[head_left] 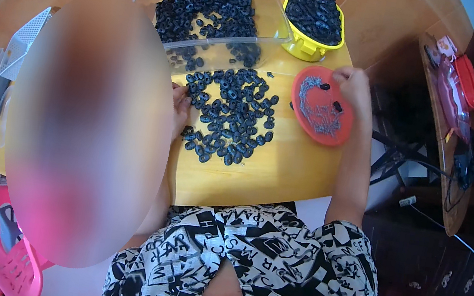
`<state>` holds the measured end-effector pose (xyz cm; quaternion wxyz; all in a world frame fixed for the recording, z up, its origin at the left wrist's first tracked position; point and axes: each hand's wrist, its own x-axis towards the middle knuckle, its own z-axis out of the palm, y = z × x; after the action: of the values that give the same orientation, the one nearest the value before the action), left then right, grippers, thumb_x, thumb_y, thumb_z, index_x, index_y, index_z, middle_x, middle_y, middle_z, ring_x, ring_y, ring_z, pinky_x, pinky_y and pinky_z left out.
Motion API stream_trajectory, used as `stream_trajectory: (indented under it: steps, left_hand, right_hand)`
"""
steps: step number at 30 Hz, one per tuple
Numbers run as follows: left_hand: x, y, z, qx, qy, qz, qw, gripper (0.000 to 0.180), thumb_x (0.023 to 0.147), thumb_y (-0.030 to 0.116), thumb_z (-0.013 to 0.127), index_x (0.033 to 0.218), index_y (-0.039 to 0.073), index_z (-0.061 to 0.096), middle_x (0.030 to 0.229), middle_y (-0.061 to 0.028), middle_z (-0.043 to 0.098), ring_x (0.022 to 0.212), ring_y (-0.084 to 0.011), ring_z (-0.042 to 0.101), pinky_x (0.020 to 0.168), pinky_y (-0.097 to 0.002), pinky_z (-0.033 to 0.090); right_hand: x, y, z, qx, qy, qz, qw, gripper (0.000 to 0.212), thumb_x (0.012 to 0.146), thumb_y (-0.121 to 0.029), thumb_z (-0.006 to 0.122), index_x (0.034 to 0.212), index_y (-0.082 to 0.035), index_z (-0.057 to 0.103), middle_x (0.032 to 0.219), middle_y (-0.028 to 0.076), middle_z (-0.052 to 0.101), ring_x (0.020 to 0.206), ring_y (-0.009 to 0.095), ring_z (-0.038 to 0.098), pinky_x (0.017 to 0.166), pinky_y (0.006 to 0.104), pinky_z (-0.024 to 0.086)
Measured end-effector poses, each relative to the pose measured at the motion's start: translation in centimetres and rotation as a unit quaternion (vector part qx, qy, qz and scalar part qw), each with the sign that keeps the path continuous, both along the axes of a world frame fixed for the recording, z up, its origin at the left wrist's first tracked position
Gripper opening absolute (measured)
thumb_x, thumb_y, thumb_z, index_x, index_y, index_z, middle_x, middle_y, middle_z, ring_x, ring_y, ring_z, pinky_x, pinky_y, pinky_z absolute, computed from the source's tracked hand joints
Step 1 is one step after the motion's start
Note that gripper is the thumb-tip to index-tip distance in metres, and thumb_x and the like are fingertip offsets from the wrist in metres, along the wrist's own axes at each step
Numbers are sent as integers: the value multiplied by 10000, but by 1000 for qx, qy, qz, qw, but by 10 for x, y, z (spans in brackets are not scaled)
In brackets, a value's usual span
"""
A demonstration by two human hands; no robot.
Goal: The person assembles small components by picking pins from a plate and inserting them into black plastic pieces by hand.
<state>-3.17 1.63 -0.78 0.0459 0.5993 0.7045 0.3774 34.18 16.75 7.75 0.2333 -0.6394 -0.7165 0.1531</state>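
Observation:
Over the far right part of a red plate (321, 104), my right hand (355, 87) hovers with its fingers closed in a pinch; whatever is between them is hidden. On the plate many small grey metal bits (325, 125) lie in a curve, along with a black part (337, 107) and another black part (325, 86). My left hand (181, 108) rests at the left edge of a spread of small oval black plastic parts (230, 110). A large blurred patch covers part of that hand, and its grip does not show.
Beyond the spread, a clear plastic box (223, 37) contains many more black parts. A yellow basket (304, 48) full of black pieces stands at the table's far right. The wooden table (256, 181) has pink chairs (14, 262) around it. A shelf with bags (465, 96) is further right.

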Motion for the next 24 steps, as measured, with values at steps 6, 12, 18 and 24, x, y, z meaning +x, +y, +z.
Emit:
stream_trajectory:
  steps: [6, 12, 18, 24]
  left_hand:
    - [-4, 0, -4, -17, -12, -3, 1000, 269, 696, 34, 658, 961, 78, 674, 947, -73, 600, 912, -267, 524, 820, -377, 396]
    - [-4, -6, 2, 0, -27, -23, 999, 344, 691, 20, 603, 1024, 83, 660, 945, -91, 596, 940, -271, 527, 838, -376, 365]
    - [-2, -3, -2, 7, -24, -30, 999, 203, 649, 38, 672, 848, 76, 687, 878, -79, 590, 896, -269, 535, 795, -378, 354]
    - [-6, -7, 3, -57, -37, -21, 997, 149, 663, 43, 680, 806, 48, 636, 875, -86, 606, 923, -274, 550, 840, -374, 378]
  right_hand:
    - [0, -36, -29, -39, -169, 102, 980, 180, 717, -36, 561, 862, -32, 666, 820, 203, 635, 786, 347, 626, 714, 409, 491]
    - [-22, -43, -38, -76, -177, 103, 976, 202, 683, 0, 562, 866, -27, 644, 850, 224, 626, 842, 368, 612, 772, 443, 476]
    - [-19, -47, -41, 31, -175, 117, 977, 115, 699, 27, 610, 803, 4, 565, 780, 193, 605, 759, 340, 596, 675, 397, 460]
    - [-34, -47, -25, 0, -78, 61, 995, 140, 711, -11, 592, 849, -3, 573, 806, 198, 613, 786, 359, 600, 709, 411, 476]
